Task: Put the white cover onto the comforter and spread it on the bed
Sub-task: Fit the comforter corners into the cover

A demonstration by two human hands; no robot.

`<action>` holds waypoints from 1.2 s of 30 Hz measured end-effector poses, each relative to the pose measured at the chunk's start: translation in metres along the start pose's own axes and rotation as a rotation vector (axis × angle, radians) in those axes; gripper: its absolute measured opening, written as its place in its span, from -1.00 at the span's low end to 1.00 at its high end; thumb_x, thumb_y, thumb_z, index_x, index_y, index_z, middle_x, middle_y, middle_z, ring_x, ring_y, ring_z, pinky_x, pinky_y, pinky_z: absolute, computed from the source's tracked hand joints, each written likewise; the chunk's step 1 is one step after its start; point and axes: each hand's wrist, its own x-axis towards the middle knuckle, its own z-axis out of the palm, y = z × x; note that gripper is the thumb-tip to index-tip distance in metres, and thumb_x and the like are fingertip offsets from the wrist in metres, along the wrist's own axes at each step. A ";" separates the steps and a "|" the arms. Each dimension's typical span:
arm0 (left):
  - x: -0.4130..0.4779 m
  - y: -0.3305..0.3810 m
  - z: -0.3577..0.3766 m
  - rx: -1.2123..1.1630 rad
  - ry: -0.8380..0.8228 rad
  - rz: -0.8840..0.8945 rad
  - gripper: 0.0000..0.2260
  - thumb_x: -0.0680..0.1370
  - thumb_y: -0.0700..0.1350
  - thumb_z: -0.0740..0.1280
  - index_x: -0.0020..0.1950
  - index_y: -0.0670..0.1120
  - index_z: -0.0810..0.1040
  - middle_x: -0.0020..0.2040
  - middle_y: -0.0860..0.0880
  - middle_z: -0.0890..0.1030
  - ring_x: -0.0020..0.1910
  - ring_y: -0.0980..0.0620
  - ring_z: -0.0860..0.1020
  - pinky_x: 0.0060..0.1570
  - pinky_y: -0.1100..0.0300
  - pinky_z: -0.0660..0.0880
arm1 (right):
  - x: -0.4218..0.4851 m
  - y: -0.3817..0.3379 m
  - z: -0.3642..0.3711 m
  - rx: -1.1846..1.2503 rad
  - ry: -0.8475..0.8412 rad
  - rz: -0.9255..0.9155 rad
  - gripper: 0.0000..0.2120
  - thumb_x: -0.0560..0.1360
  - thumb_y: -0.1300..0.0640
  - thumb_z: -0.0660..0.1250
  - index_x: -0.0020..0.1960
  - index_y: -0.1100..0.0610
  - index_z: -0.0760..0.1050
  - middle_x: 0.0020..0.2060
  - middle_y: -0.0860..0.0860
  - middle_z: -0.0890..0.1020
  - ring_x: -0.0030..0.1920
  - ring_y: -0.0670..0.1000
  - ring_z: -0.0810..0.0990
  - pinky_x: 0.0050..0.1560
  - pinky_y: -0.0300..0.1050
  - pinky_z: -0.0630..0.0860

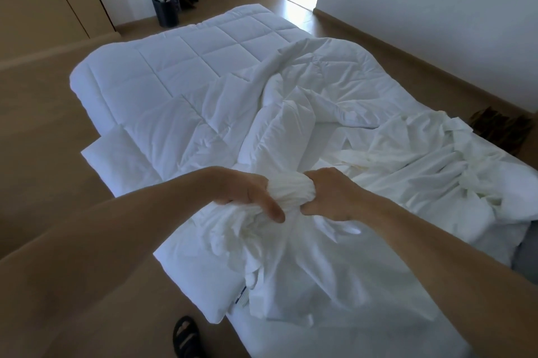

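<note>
Both hands clutch one gathered bunch of the cover (286, 187): the left hand (247, 197) curls its fingers round one side, and the right hand (329, 197) is fisted on the other. The rest of the cover trails crumpled over the quilted comforter (189, 66), which lies across the bed (364, 340). A bin (166, 11) stands on the floor beyond.

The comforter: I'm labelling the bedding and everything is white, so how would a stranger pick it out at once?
Start at the bed in the middle of the room. Its far left part is covered by the comforter, lying mostly flat. Unlike the thin, creased white cover beside it, it is puffy and stitched into squares.
</note>
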 end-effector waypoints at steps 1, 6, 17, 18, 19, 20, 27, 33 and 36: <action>0.000 0.002 0.001 0.078 0.006 -0.012 -0.47 0.28 -0.10 0.57 0.22 -0.17 0.58 0.09 -0.17 0.68 0.11 -0.18 0.64 0.18 -0.04 0.58 | 0.001 -0.001 0.000 0.061 -0.061 0.025 -0.84 0.34 0.17 0.46 -0.13 0.16 0.52 -0.28 0.00 0.61 -0.28 -0.02 0.55 -0.27 -0.13 0.44; 0.008 -0.001 0.009 0.289 0.341 0.072 -0.11 0.31 -0.02 0.63 0.51 0.08 0.21 0.25 0.01 0.50 0.24 0.01 0.51 0.25 0.09 0.50 | 0.008 0.005 -0.002 0.428 -0.197 0.251 -0.66 0.18 0.19 0.43 -0.09 0.34 0.57 -0.30 0.08 0.58 -0.28 0.08 0.56 -0.22 -0.05 0.47; 0.036 -0.012 0.038 0.430 0.784 0.304 -0.63 0.39 -0.08 0.47 0.15 -0.05 0.49 -0.05 -0.02 0.62 -0.01 -0.08 0.61 -0.08 0.09 0.51 | 0.013 0.015 -0.018 0.428 -0.246 0.216 -0.63 0.29 0.23 0.54 0.09 0.13 0.62 -0.06 0.11 0.71 -0.05 0.12 0.69 -0.01 0.00 0.64; 0.034 -0.009 0.033 0.389 0.744 0.320 -0.70 0.36 -0.07 0.45 0.05 -0.04 0.50 -0.11 0.00 0.61 -0.05 -0.08 0.61 -0.09 0.08 0.52 | 0.012 0.014 -0.019 0.318 -0.218 0.167 -0.59 0.29 0.20 0.57 0.11 0.09 0.59 -0.06 0.05 0.69 -0.06 0.06 0.67 -0.07 -0.10 0.60; 0.031 -0.005 0.028 0.350 0.704 0.330 -0.74 0.33 -0.07 0.42 -0.02 -0.04 0.51 -0.15 0.01 0.59 -0.09 -0.05 0.60 -0.11 0.08 0.53 | 0.011 0.012 -0.020 0.204 -0.167 0.123 -0.53 0.28 0.14 0.59 0.15 0.05 0.54 -0.05 -0.02 0.66 -0.05 0.01 0.63 -0.12 -0.18 0.54; 0.028 -0.001 0.024 0.306 0.663 0.322 -0.77 0.34 -0.09 0.42 -0.04 -0.07 0.52 -0.17 0.01 0.58 -0.13 -0.02 0.58 -0.14 0.11 0.52 | 0.010 0.011 -0.019 0.111 -0.107 0.078 -0.42 0.26 0.05 0.61 0.21 -0.01 0.48 -0.01 -0.08 0.62 -0.03 -0.04 0.60 -0.12 -0.20 0.49; 0.013 0.016 0.000 0.160 0.451 0.194 -0.83 0.43 -0.31 0.35 -0.05 -0.09 0.56 -0.20 -0.02 0.58 -0.20 0.02 0.56 -0.23 0.20 0.49 | 0.000 -0.002 0.008 -0.230 0.166 -0.052 -0.15 0.33 -0.10 0.54 0.50 -0.09 0.19 0.23 -0.05 0.56 0.16 0.08 0.59 0.04 -0.07 0.44; 0.004 0.023 0.001 0.622 0.273 0.112 -0.74 0.42 -0.26 0.41 0.09 -0.12 0.53 -0.08 -0.04 0.58 -0.13 0.01 0.55 -0.17 0.20 0.49 | 0.002 0.004 -0.003 -0.036 0.003 -0.009 -0.77 0.36 0.16 0.45 -0.05 0.05 0.47 -0.23 -0.08 0.56 -0.20 0.00 0.52 -0.27 -0.20 0.37; 0.003 0.023 0.006 0.779 0.341 0.149 -0.70 0.45 -0.24 0.40 0.17 -0.10 0.50 -0.08 0.01 0.54 -0.10 0.01 0.51 -0.20 0.26 0.42 | 0.004 0.007 -0.003 0.090 -0.089 0.025 -0.76 0.33 0.22 0.46 -0.04 0.09 0.49 -0.18 0.00 0.57 -0.15 0.05 0.56 -0.19 -0.14 0.44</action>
